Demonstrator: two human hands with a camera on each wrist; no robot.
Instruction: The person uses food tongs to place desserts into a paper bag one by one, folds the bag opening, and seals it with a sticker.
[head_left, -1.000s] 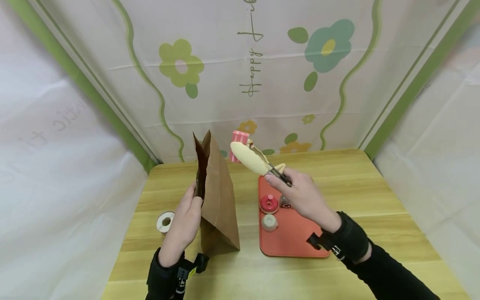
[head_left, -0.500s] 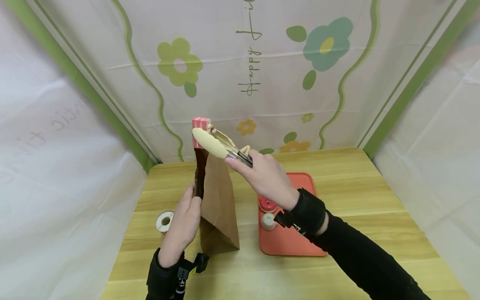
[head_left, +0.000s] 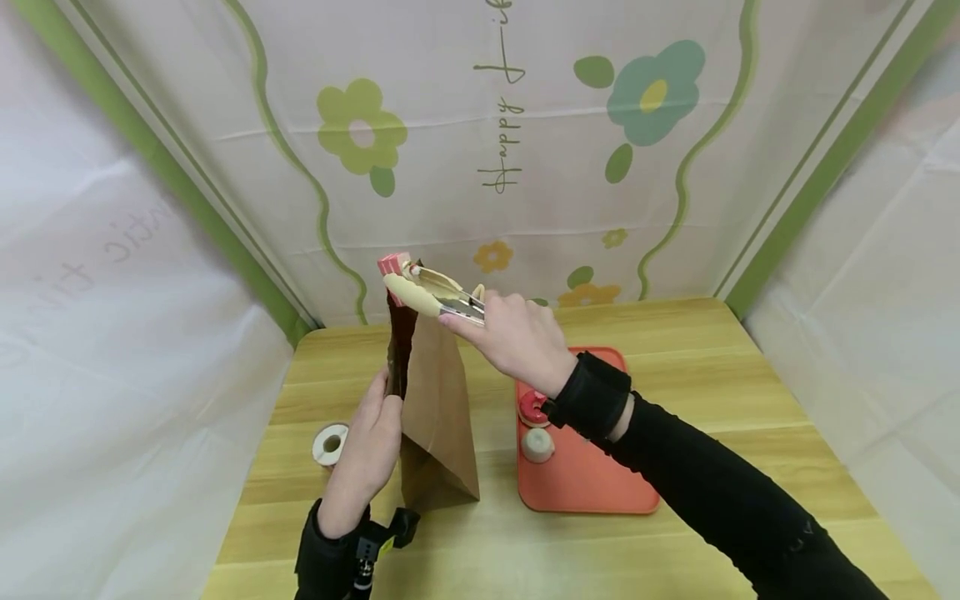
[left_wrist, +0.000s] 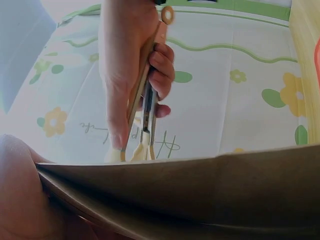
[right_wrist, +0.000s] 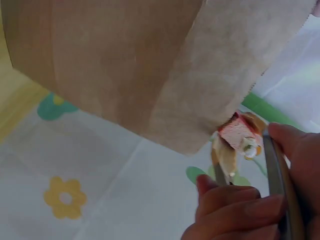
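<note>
A brown paper bag (head_left: 437, 400) stands upright on the table, its mouth parted. My left hand (head_left: 372, 433) grips the bag's near edge. My right hand (head_left: 521, 337) holds tongs (head_left: 420, 293) with cream-coloured tips and metal arms. Between the tips is a pink-and-white striped toy cake piece (head_left: 393, 265), with a small white-and-red topping visible in the right wrist view. The cake piece is at the bag's mouth, its lower part hidden behind the tongs and rim. In the left wrist view the tongs' tips pass behind the bag's rim (left_wrist: 200, 167).
A red tray (head_left: 588, 483) lies right of the bag. On it are a pink toy donut (head_left: 532, 407) and a small pale cup-shaped piece (head_left: 537, 446); my right forearm covers part of it. A white roll (head_left: 330, 443) sits left of the bag. Fabric walls surround the table.
The tongs with the cake piece have moved left from beside the bag to over its mouth, then lowered slightly, the cake tilting. My left hand has stayed on the bag.
</note>
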